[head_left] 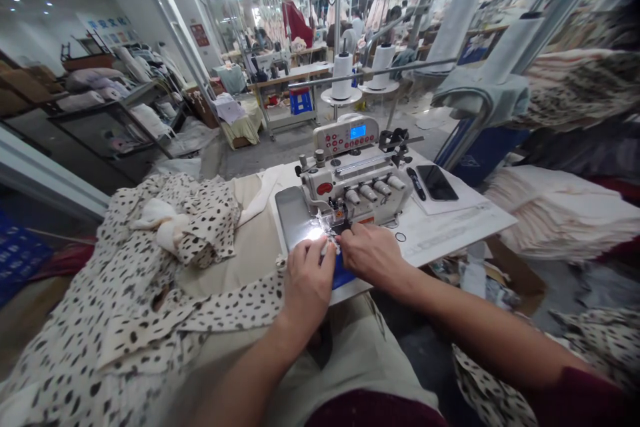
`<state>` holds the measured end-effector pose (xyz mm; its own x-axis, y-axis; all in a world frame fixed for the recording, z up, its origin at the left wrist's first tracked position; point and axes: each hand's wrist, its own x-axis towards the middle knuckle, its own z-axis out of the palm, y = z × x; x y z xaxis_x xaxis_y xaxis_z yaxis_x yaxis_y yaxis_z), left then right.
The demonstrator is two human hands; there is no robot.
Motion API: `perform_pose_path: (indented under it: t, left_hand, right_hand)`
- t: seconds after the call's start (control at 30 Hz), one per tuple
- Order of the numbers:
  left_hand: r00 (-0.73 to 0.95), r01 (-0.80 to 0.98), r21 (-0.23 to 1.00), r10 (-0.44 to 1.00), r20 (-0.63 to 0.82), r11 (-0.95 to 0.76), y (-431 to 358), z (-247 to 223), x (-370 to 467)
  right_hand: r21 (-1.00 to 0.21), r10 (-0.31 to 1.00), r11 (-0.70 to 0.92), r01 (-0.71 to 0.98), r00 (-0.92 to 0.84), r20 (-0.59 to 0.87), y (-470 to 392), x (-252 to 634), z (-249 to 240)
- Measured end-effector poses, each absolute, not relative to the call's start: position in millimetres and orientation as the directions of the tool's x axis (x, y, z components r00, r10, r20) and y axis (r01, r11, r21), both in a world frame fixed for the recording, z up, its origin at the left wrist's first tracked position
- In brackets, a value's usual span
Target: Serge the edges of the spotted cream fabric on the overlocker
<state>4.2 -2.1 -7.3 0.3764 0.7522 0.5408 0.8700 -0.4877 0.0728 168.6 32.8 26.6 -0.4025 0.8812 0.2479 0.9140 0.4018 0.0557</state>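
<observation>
A white overlock sewing machine [357,180] with a lit blue display stands on the table in front of me. Just before its needle area, my left hand [309,277] presses spotted fabric [240,303] against the plate, fingers bent and close together. The fabric runs left from under that hand into a larger heap. Close beside it, my right hand [370,253] has its fingers curled at the front of the presser foot. Whatever those fingers pinch is hidden behind them. A lamp lights the spot where both sets of fingertips meet.
A black phone [437,183] and a marker pen [416,184] lie right of the machine. Thread cones [342,77] stand behind it. Stacked pale fabric pieces [565,213] rise at the right. A cardboard box [515,273] sits below the table's right edge.
</observation>
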Motion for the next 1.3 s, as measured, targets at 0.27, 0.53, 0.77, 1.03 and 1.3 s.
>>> perform_pose_path:
  t: [0.27, 0.53, 0.77, 1.03, 1.3]
  left_hand:
    - [0.353, 0.895, 0.045, 0.764, 0.54, -0.444, -2, -4, 10]
    - [0.393, 0.894, -0.025, 0.755, 0.524, -0.448, -4, -7, 3]
    - [0.409, 0.895, -0.051, 0.769, 0.492, -0.444, -7, -7, 5]
    - [0.352, 0.929, -0.061, 0.823, 0.445, -0.365, -11, -2, 16]
    - [0.351, 0.922, -0.023, 0.808, 0.473, -0.387, -10, -3, 16]
  right_hand:
    - [0.044, 0.866, 0.384, 0.922, -0.377, 0.329, 30, 168, 15]
    - [0.085, 0.8, 0.365, 0.927, -0.359, 0.48, 28, 167, 7]
    - [0.079, 0.793, 0.337, 0.938, -0.328, 0.514, 31, 165, 2]
    - [0.036, 0.824, 0.341, 0.939, -0.318, 0.47, 36, 161, 6]
    - [-0.129, 0.796, 0.296, 0.947, -0.169, 0.581, 28, 181, -22]
